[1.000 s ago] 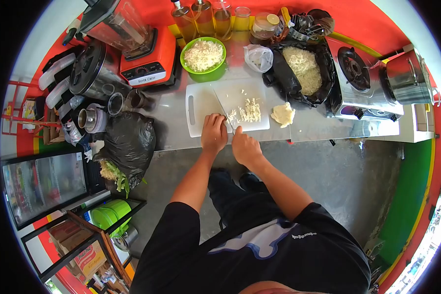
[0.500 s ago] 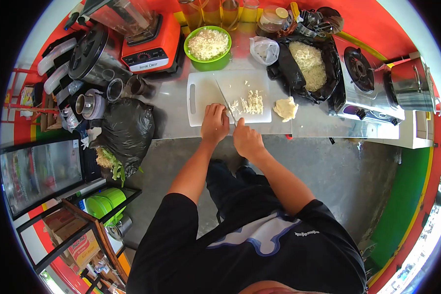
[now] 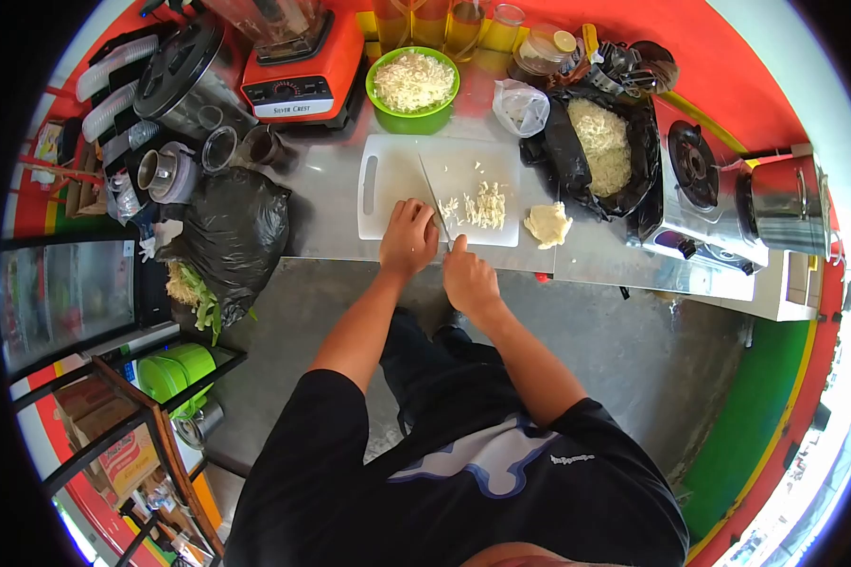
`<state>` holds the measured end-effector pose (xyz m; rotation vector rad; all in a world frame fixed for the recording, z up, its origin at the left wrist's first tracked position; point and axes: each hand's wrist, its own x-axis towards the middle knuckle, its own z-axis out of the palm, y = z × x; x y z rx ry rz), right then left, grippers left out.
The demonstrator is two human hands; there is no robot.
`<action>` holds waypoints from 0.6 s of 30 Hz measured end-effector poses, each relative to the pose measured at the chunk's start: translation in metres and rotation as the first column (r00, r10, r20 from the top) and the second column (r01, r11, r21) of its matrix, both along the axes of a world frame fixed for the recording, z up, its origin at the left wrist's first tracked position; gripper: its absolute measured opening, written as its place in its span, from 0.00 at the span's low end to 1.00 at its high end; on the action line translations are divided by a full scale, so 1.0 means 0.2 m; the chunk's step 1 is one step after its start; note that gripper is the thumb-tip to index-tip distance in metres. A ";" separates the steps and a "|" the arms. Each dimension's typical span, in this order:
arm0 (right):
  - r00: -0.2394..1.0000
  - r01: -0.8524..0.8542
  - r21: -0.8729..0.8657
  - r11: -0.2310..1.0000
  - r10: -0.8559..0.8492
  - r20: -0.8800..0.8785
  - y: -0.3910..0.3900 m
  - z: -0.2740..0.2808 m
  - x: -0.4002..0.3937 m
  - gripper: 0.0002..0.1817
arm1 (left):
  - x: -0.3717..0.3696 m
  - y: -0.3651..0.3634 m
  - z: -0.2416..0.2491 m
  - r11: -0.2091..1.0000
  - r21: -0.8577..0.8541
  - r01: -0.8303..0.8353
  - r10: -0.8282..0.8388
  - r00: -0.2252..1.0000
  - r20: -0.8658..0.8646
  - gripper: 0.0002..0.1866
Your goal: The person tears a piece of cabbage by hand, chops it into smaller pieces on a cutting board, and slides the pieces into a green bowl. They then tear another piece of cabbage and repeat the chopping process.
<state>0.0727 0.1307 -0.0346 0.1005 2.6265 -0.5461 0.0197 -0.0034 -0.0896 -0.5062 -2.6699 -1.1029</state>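
Note:
A white cutting board (image 3: 386, 224) with a handle slot lies at the counter's front edge. My right hand (image 3: 470, 278) is closed around the handle of a knife (image 3: 430, 189); its long blade points away from me across the board. Just left of the blade, my left hand (image 3: 409, 236) rests on the board with its fingers curled down. Whatever is under those fingers is hidden. Chopped pale pieces (image 3: 485, 206) lie in a loose pile right of the blade, with a few crumbs behind. Beyond the board's right edge sits a pale, uneven lump (image 3: 547, 225).
Behind the board stands a green bowl (image 3: 412, 123) of white shreds, beside a red blender (image 3: 298, 80). To the right are a small clear bag (image 3: 521, 107), a black bag (image 3: 565, 151) of shreds and a gas stove (image 3: 700, 227). A full black bag (image 3: 232, 231) hangs at left.
The whole view has tilted and shifted slightly. Both hands keep their places at the board, and the knife stays at nearly the same spot beside the chopped pieces.

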 end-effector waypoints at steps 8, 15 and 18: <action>0.998 -0.032 -0.022 0.999 0.031 -0.049 0.00 0.03 -0.11 0.15 | -0.01 0.00 -0.04 0.998 -0.051 -0.024 0.025 1.000 0.015 0.06; 0.999 -0.002 -0.014 1.000 0.003 0.053 -0.01 0.02 -0.02 0.20 | -0.01 -0.02 0.00 0.999 -0.027 0.044 -0.044 0.998 -0.032 0.07; 1.000 0.009 -0.060 0.998 -0.010 -0.019 -0.01 -0.02 -0.08 0.18 | -0.01 -0.01 -0.02 0.998 -0.054 0.031 -0.034 0.998 -0.056 0.08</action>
